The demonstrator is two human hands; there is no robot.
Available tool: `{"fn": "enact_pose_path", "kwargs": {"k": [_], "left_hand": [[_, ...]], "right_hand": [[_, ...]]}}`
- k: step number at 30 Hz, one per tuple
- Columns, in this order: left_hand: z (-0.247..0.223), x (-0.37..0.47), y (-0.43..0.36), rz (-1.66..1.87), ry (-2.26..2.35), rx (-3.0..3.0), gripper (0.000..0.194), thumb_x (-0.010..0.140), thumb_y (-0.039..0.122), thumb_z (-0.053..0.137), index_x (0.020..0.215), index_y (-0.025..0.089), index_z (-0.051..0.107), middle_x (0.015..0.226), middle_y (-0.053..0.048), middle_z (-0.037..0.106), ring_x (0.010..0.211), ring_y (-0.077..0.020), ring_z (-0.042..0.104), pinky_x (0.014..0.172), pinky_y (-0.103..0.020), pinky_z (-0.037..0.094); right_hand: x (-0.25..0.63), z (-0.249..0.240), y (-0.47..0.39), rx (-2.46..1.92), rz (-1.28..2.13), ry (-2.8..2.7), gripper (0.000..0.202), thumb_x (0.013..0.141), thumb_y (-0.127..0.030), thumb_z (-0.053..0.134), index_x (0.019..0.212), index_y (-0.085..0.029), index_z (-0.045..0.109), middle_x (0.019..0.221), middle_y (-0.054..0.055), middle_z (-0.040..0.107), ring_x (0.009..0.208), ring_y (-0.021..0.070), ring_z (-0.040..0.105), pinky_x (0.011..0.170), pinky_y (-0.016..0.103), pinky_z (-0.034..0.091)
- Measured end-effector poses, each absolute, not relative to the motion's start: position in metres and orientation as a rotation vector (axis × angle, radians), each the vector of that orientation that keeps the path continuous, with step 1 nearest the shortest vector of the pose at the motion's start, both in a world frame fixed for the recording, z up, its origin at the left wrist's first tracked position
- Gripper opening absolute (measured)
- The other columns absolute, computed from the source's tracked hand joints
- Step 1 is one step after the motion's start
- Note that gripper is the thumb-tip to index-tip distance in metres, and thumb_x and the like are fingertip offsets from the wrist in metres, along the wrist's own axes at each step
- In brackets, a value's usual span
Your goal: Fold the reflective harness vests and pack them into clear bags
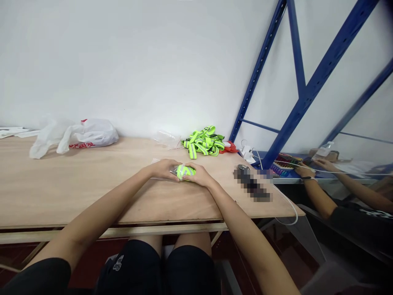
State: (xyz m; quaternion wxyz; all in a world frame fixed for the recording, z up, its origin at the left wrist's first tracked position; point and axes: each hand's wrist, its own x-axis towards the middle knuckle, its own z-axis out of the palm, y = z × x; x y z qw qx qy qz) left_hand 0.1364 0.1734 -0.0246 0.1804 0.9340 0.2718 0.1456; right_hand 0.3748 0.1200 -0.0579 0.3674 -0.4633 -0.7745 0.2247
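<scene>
Over the middle of the wooden table, my left hand (167, 169) and my right hand (199, 175) are close together around a folded fluorescent yellow-green reflective strap (185, 172). Clear plastic film shows around the strap's left end, at my left fingers, and looks like a small bag. My right fingers curl round the strap's right side. Both hands are closed, though their far fingers are partly hidden. Behind them lies a loose pile of similar reflective straps (204, 142) with black buckles. Clear plastic bags (166, 138) lie left of that pile.
A white plastic bag (98, 133) with red print lies at the back left. Red material (230, 147) is beside the pile. A blue metal frame (299, 94) rises at the right, near a white cable (290, 203). Another person's hands (303, 170) work at a neighbouring blue bench.
</scene>
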Motion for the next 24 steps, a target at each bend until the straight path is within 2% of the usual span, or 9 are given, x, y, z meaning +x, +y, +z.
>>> {"fn": "enact_pose_path", "kwargs": {"k": [8,14,17,20,24], "left_hand": [[-0.017,0.150,0.165,0.417,0.671,2.566,0.075,0.070,0.062,0.075,0.135,0.025,0.062,0.130,-0.007,0.068,0.116,-0.0326,0.062,0.096,-0.035,0.044],[-0.017,0.156,0.163,0.347,0.725,2.605,0.081,0.067,0.064,0.076,0.137,0.026,0.059,0.131,-0.007,0.067,0.118,-0.0332,0.061,0.099,-0.035,0.043],[-0.020,0.157,0.162,0.352,0.749,2.651,0.085,0.068,0.062,0.076,0.141,0.025,0.054,0.137,-0.009,0.063,0.121,-0.0336,0.058,0.101,-0.037,0.041],[-0.023,0.160,0.164,0.375,0.748,2.691,0.081,0.071,0.060,0.074,0.139,0.022,0.054,0.136,-0.010,0.062,0.120,-0.0336,0.058,0.101,-0.037,0.042],[-0.025,0.161,0.167,0.422,0.729,2.738,0.072,0.077,0.058,0.068,0.136,0.019,0.056,0.131,-0.012,0.064,0.116,-0.0329,0.060,0.097,-0.037,0.045]], "right_hand": [[0.371,-0.057,0.120,-1.250,0.525,-1.969,0.047,0.064,-0.047,0.080,0.101,-0.023,0.064,0.092,-0.003,0.064,0.084,0.0201,0.056,0.075,0.030,0.043],[0.369,-0.061,0.127,-1.162,0.399,-1.938,0.035,0.068,-0.047,0.079,0.088,-0.023,0.065,0.093,0.001,0.060,0.089,0.0213,0.056,0.082,0.033,0.044],[0.370,-0.062,0.130,-1.158,0.411,-1.886,0.033,0.070,-0.048,0.077,0.089,-0.023,0.067,0.096,0.002,0.060,0.093,0.0219,0.058,0.088,0.035,0.044],[0.373,-0.062,0.130,-1.110,0.501,-1.854,0.034,0.073,-0.048,0.073,0.094,-0.022,0.067,0.101,0.004,0.062,0.099,0.0230,0.059,0.094,0.036,0.043],[0.376,-0.062,0.128,-1.082,0.725,-1.736,0.037,0.080,-0.049,0.066,0.106,-0.024,0.060,0.105,0.002,0.065,0.102,0.0230,0.060,0.091,0.035,0.045]]}}
